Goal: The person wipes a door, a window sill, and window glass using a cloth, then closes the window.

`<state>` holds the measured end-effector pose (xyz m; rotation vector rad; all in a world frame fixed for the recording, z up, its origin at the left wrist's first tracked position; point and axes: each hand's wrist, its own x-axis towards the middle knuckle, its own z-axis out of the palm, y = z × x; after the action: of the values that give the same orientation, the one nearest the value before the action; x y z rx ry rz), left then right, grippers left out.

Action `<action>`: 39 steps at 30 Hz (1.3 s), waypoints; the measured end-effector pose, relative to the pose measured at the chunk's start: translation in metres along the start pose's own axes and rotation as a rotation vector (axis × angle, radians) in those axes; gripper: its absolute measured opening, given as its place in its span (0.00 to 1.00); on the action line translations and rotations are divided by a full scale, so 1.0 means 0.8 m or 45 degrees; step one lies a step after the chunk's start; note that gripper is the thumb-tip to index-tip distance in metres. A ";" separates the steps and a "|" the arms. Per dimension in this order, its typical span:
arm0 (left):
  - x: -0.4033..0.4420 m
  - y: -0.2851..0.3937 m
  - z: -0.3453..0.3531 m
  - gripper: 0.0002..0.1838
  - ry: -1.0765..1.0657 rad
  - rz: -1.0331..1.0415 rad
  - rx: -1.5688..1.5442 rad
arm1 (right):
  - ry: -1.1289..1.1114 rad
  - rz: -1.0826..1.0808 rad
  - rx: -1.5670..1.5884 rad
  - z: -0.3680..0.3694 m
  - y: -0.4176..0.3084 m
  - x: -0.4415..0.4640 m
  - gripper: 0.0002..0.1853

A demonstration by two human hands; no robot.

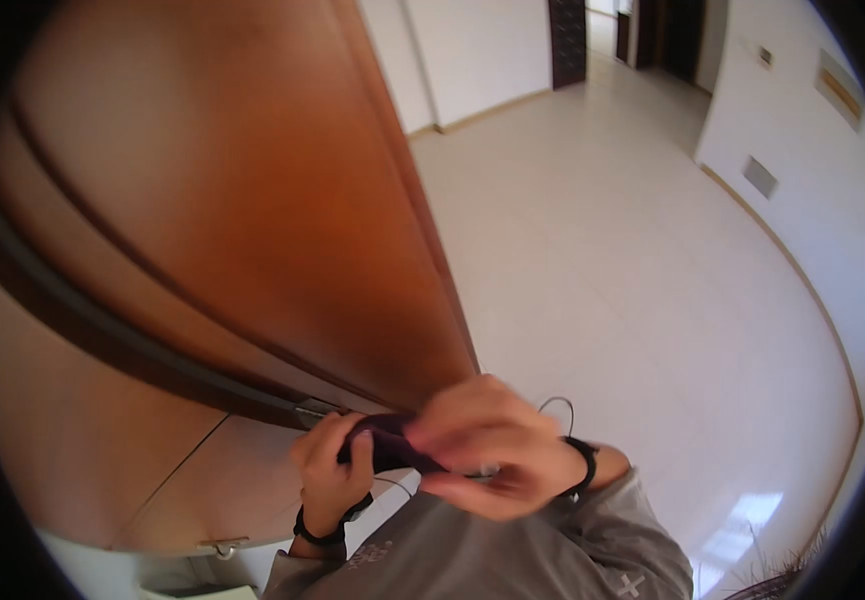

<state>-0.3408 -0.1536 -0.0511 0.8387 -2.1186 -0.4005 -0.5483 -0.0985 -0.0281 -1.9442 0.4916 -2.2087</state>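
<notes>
A dark maroon, soft-looking item (389,441), perhaps a folded cloth or pouch, is between my hands in front of my body. My left hand (334,462) is closed around its left end, thumb on top. My right hand (498,450) is at its right end with curved fingers and thumb on either side of it. Motion blurs the right fingertips, and the palm hides part of the item. A small pale thing (491,469) shows at the right palm, too blurred to name. Both wrists wear dark bands.
A large brown wooden door (283,200) stands close on the left, with a metal hinge (315,411) near my left hand. A wooden surface (183,470) with a small metal fitting (223,547) is at lower left. Pale floor (593,260) stretches right to a white wall (783,130).
</notes>
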 end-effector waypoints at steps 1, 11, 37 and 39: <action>0.003 -0.001 0.002 0.05 0.036 0.051 -0.017 | -0.092 0.075 -0.230 0.010 0.010 0.000 0.23; 0.026 0.015 -0.011 0.06 0.004 -0.096 0.058 | -0.715 0.581 -0.323 -0.004 0.070 -0.062 0.14; -0.028 -0.011 -0.080 0.18 -0.079 0.456 0.510 | -1.509 0.612 -0.660 -0.019 0.150 -0.091 0.08; -0.039 -0.008 -0.074 0.16 -0.037 0.348 0.486 | -1.415 0.435 -0.622 0.001 0.165 -0.101 0.08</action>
<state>-0.2779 -0.1373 -0.0353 0.7375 -2.3350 0.1411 -0.5487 -0.1955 -0.1489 -2.6319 1.0646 -0.6093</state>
